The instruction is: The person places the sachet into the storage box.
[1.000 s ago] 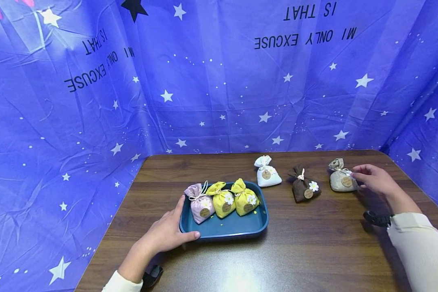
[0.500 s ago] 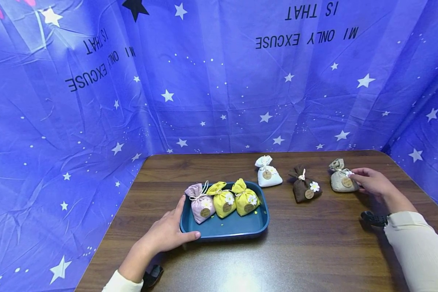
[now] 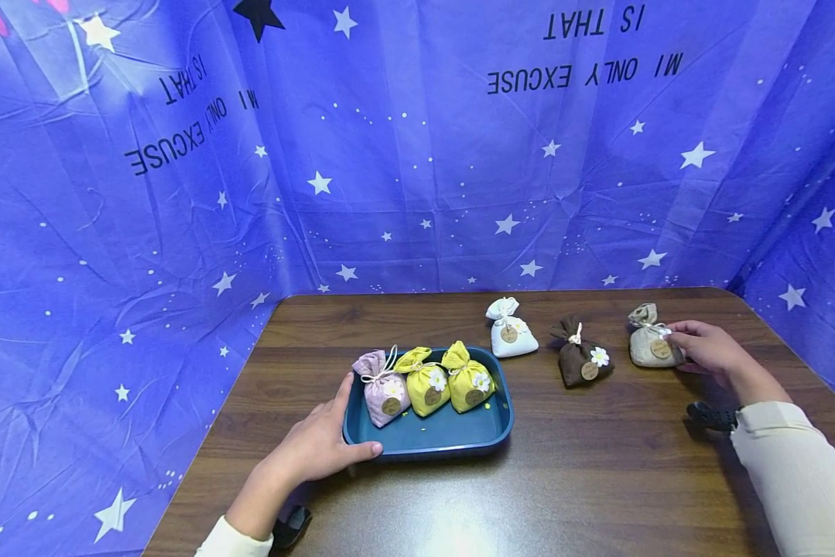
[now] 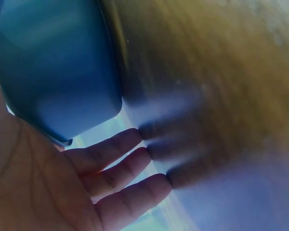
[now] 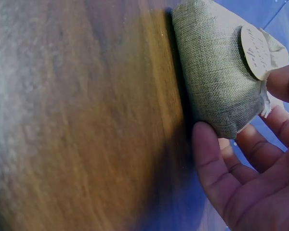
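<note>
In the head view, my right hand (image 3: 712, 351) holds the right side of a grey-beige linen sachet (image 3: 652, 347), standing on the table. The right wrist view shows the thumb (image 5: 282, 84) at the sachet's round tag (image 5: 255, 53), with other fingers along its lower edge. My left hand (image 3: 314, 441) rests against the left end of a dark blue tray (image 3: 427, 449), thumb at the front rim. Its other fingers (image 4: 127, 202) extend fairly straight toward the table beside the tray. Inside the tray lean a lilac sachet (image 3: 384, 402) and two yellow sachets (image 3: 426, 391).
A white sachet (image 3: 513, 338) and a dark brown sachet (image 3: 576, 363) stand on the wooden table (image 3: 584, 464) between the tray and my right hand. Blue star-printed cloth (image 3: 445, 193) hangs behind the table and at both sides.
The right hand has shifted slightly and its fingers sit closer around the grey-beige sachet. That sachet stays in about the same spot. The left hand and tray stay put.
</note>
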`<state>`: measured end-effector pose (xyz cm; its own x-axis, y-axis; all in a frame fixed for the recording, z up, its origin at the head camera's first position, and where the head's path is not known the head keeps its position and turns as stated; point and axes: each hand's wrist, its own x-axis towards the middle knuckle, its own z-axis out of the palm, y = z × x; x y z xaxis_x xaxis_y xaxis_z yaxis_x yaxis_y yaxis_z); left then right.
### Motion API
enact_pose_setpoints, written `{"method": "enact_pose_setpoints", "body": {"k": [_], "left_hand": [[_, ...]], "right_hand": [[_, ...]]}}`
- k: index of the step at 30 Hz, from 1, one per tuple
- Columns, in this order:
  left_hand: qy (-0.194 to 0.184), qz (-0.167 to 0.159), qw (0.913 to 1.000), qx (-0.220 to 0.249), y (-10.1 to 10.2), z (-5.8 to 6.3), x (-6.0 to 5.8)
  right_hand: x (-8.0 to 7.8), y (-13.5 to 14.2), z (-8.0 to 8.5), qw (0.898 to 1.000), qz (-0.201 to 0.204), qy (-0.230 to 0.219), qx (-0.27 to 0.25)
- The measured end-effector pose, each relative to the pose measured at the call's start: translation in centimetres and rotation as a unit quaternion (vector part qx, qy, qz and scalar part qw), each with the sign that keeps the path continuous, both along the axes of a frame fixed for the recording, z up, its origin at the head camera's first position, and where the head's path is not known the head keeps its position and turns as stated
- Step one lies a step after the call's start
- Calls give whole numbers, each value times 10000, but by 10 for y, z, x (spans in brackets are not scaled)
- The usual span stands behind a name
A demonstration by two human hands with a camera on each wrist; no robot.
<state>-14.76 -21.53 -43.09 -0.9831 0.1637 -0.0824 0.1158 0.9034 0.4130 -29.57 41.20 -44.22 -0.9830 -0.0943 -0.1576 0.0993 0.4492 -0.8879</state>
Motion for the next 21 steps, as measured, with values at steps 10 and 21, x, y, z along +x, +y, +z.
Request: {"method": "enact_pose_setpoints", "body": {"k": [10,21], "left_hand": [[67,-25,10000,32,0,-1,0],[35,-42,10000,51,0,-1,0]], "right_hand": [[4,-4,-4,9991,-255,344,-32],[8,-9,-1,9976,-338,497,-333]]}}
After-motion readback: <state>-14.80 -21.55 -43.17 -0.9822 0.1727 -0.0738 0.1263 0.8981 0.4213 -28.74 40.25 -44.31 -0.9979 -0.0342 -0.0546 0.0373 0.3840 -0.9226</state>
